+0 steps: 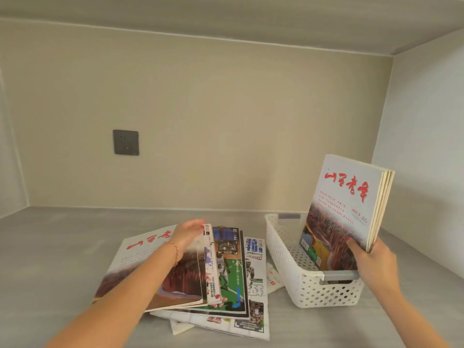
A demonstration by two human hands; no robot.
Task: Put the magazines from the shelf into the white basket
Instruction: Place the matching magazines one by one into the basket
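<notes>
A pale grey shelf (62, 252) runs back to a beige wall with a dark wall socket (125, 142) set in it; another board closes the niche above. Near the right wall stands the white basket (296, 280), a perforated plastic one with grey handle pieces.

The right hand (371, 257) pinches a bundle of magazines (349, 209) by its lower right corner, thumb on the front cover and fingers behind, holding it upright with the bottom edge already down inside the basket (it looks like about four copies, going by the fanned edges). By my judgement this bundle is not yet let go, so the first load is only partly delivered.

The left hand (188, 232) reaches over the stack of magazines (200, 275) left lying flat on the shelf just beside the basket, fingers loosely spread above the far edges and gripping nothing. That whole stack remains to be moved.

How many issues lie in the stack cannot be counted, since they overlap and the left forearm covers part of the top cover. The basket floor behind the bundle is hidden.
</notes>
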